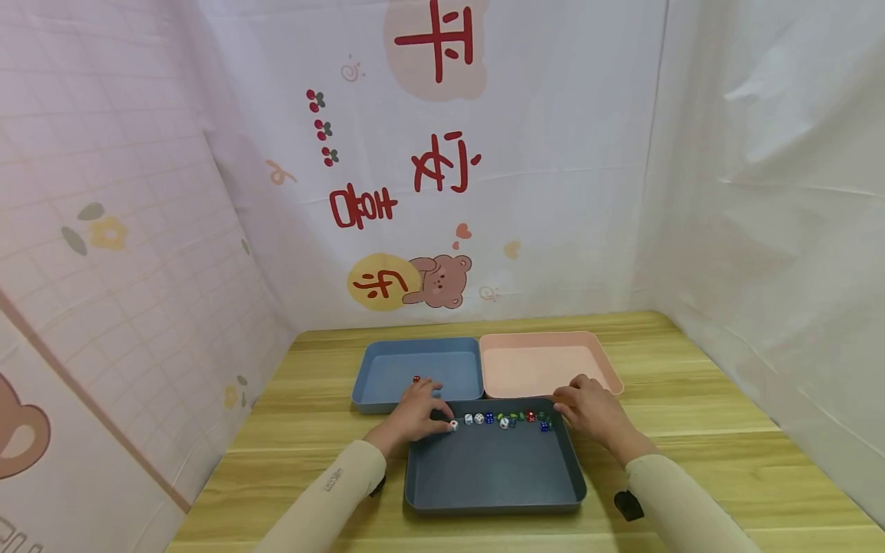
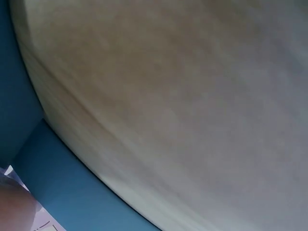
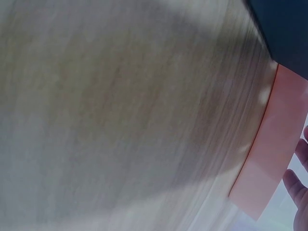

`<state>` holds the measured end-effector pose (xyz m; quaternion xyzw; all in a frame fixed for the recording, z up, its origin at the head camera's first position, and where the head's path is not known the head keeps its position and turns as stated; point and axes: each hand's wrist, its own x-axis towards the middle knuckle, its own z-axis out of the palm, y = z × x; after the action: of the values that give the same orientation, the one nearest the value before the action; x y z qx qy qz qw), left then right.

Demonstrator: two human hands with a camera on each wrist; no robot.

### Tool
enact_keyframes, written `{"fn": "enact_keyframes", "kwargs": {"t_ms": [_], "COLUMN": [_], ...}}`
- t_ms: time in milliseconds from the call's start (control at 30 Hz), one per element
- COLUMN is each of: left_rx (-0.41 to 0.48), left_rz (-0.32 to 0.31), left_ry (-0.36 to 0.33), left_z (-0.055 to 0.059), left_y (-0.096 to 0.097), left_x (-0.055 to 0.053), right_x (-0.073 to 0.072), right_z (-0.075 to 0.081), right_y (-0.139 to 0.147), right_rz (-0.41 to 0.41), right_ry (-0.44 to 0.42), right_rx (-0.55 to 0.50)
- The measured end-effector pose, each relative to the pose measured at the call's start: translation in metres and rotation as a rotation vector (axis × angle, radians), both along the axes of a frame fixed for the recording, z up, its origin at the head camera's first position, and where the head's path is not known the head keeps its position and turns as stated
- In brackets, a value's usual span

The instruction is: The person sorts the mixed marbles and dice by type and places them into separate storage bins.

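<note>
In the head view my left hand [image 1: 417, 415] reaches over the back left corner of a dark grey tray [image 1: 494, 480]. Its thumb and forefinger pinch a white die [image 1: 453, 425] at the left end of a row of dice. White, blue, green and red dice, among them a blue die [image 1: 489, 418] and a red die [image 1: 531, 416], line the tray's back wall. My right hand [image 1: 591, 407] is at the back right corner of that tray, fingers loosely bent over the front edge of a pink tray [image 1: 601, 361]. The left wrist view hardly shows its hand.
A blue tray [image 1: 387, 369] stands behind the grey one, side by side with the pink tray, and has a red die [image 1: 416, 379] in it. All three trays rest on a wood-grain table [image 1: 276, 445]. Printed cloth [image 1: 553, 153] hangs behind and at both sides.
</note>
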<state>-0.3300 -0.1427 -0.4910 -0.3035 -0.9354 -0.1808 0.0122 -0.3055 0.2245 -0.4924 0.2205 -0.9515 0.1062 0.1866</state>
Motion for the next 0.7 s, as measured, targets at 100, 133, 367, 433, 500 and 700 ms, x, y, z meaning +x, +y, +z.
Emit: {"fn": "enact_keyframes", "kwargs": {"t_ms": [100, 133, 367, 433, 500, 700], "left_rx": [-0.015, -0.02, -0.066, -0.077, -0.072, -0.009], "left_rz": [-0.005, -0.006, -0.012, -0.009, -0.011, -0.031], "left_ry": [0.001, 0.003, 0.011, 0.016, 0.027, 0.038], "left_z": [0.0003, -0.0001, -0.0013, -0.0019, -0.002, 0.0032], "left_y": [0.0006, 0.0008, 0.0026, 0.003, 0.0032, -0.0012], "left_x": [0.0006, 0.0006, 0.0001, -0.0003, -0.0004, -0.0001], "right_x": [0.0009, 0.001, 0.0024, 0.003, 0.003, 0.004], "right_z": [0.0008, 0.001, 0.0022, 0.0028, 0.0023, 0.0024], "right_y": [-0.0007, -0.0008, -0.0011, -0.0013, -0.0014, -0.0026], "right_rz": [0.003, 0.002, -0.003, -0.005, -0.005, -0.004], "right_ry": [0.006, 0.006, -0.001, -0.002, -0.001, -0.001], "right_rx": [-0.002, -0.002, 0.0, -0.006, -0.009, -0.007]}}
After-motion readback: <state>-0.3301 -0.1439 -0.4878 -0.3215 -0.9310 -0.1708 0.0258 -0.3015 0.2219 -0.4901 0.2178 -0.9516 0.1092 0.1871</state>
